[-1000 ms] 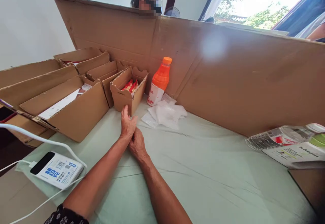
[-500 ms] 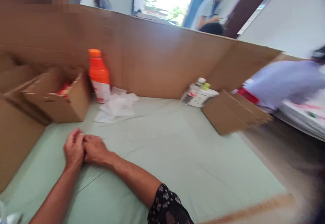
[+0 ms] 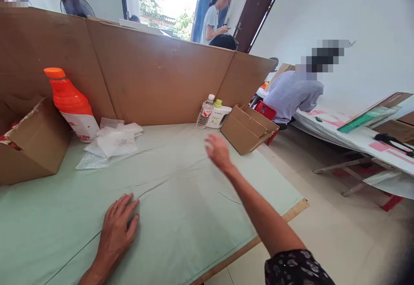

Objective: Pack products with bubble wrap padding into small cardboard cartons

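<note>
My left hand [image 3: 119, 223] lies palm down on the pale green tabletop [image 3: 181, 207], its fingers a little apart and nothing in them. Farther out, my right hand [image 3: 218, 150] reaches over the table with fingers partly spread and holds nothing. Just beyond it stand a clear plastic water bottle [image 3: 205, 112] with a white cap and a white bottle [image 3: 220, 116] with a yellow-green cap. A cardboard box [image 3: 242, 129] sits tilted to the right of them, close to my right hand.
On the left are a large orange bottle [image 3: 73, 106], some bubble-wrap bags [image 3: 111, 145] and an open cardboard box [image 3: 39, 142]. A cardboard partition [image 3: 161, 73] runs along the back. A person [image 3: 284, 93] sits at another table on the right; another person [image 3: 215, 17] stands beyond the partition.
My hands were together on the left; they have parted. The right has swung across toward the bottles and box, while the left lies flat. The view has turned right.
</note>
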Demonstrator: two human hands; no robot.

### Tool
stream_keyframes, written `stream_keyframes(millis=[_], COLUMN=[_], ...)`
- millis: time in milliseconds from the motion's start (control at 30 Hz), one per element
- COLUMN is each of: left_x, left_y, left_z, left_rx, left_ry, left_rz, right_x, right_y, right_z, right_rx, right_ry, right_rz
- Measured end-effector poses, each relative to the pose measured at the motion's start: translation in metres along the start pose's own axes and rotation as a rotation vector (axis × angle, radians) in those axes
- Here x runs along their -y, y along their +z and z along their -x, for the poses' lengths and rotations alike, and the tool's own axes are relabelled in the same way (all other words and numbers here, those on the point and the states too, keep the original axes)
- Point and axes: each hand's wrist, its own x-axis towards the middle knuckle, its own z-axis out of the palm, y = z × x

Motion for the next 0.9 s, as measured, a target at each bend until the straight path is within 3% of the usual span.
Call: stream_keyframes(millis=[100,167,233,333,467,567,733,833,900], left_x=[-0.018,-0.024,-0.026,-0.026,-0.027,-0.028,-0.029,-0.03,-0.032], left_y=[0.007,0.009,0.01,0.009,0.007,0.007,0.003,-0.005,-0.012], left_z=[-0.006,-0.009,-0.011,-0.012,-0.01,-0.01,-0.011,-0.013,-0.014], left_rx=[0.005,-0.002,-0.002,0.012,0.047,0.061,0.044,0.072,0.101], left_ry=[0.104,0.126,0.112,0.074,-0.004,-0.054,-0.155,-0.23,-0.276], left_rz=[-0.047,-0.052,-0.047,-0.003,0.059,0.111,0.245,0.327,0.387], right_x=[-0.073,-0.109,-0.131,-0.142,-0.123,-0.096,-0.036,-0.006,0.001], right_y=[-0.05,-0.071,-0.081,-0.083,-0.077,-0.075,-0.093,-0.116,-0.127], right_z=[-0.022,-0.028,-0.031,-0.032,-0.025,0.0,0.084,0.135,0.161], right_rx=[-0.182,-0.217,-0.187,-0.106,-0.061,-0.061,-0.181,-0.077,-0.074], right_ry=[0.305,0.438,0.509,0.503,0.37,0.23,-0.18,-0.289,-0.247], right_rz=[0.132,0.191,0.219,0.227,0.21,0.164,-0.128,-0.335,-0.48])
